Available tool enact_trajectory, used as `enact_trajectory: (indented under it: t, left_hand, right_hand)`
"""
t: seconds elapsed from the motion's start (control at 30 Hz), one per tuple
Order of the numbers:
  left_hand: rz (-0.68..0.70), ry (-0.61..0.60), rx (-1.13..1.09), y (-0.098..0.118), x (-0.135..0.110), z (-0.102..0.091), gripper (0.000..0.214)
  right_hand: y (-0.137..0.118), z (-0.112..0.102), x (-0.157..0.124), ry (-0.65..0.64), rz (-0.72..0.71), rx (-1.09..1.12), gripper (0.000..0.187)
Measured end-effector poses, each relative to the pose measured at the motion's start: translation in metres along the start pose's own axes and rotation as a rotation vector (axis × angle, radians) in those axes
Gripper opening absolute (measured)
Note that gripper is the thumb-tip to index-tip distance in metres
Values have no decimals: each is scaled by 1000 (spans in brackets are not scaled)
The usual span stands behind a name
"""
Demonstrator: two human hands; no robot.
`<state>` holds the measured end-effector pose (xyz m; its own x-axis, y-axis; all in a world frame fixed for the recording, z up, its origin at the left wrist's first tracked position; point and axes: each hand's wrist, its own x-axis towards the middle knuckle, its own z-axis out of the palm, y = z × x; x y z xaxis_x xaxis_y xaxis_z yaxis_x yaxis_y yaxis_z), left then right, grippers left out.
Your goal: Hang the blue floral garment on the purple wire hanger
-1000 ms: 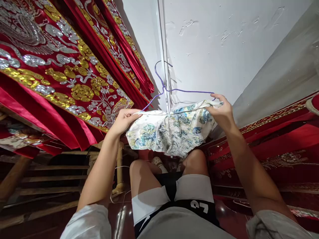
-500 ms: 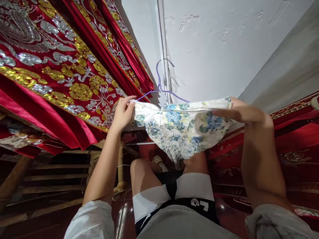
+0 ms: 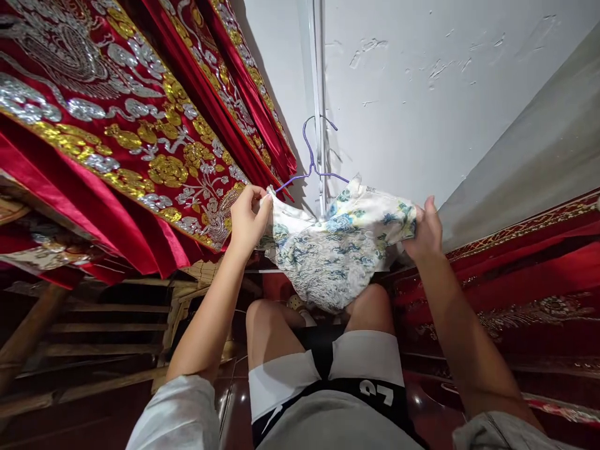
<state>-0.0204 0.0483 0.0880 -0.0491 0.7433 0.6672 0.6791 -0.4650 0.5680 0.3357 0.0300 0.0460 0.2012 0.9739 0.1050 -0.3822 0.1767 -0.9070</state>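
Observation:
A white floral blouse (image 3: pixel 328 262) with blue and yellow flowers hangs on a purple hanger (image 3: pixel 311 164), its gathered body drooping above my knees. My left hand (image 3: pixel 250 212) pinches the blouse's left shoulder by the hanger's left arm. On the other side, my right hand (image 3: pixel 425 231) is closed around the end of the short right sleeve, holding it out sideways. The hanger's hook sticks up in front of a pale strip on the wall. Both hanger arms run into the blouse, where their ends are hidden.
Red cloth with gold and silver sequin embroidery (image 3: pixel 169 169) hangs at the left. Behind the blouse stands a white wall (image 3: pixel 398 94) with peeling patches. Bamboo furniture (image 3: pixel 107 337) is at the lower left. More red embroidered cloth (image 3: pixel 525 269) lies along the right.
My right hand has drawn inward and turned, now at the sleeve's end. The blouse's right shoulder has settled over the hanger, and its neckline shows more openly. My left hand keeps its pinch.

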Motion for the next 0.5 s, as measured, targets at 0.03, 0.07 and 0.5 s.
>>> enact_trajectory:
  t: [0.03, 0.07, 0.5]
  left_hand:
    - [4, 6, 10, 2, 0, -1, 10]
    - [6, 18, 9, 5, 2, -1, 12]
    - [-351, 143, -245, -11, -18, 28, 57]
  right_hand:
    - [-7, 1, 0, 24, -30, -39, 45]
    - [-13, 4, 0, 61, -79, -73, 41]
    - [-35, 86, -77, -1081, -173, -406, 52]
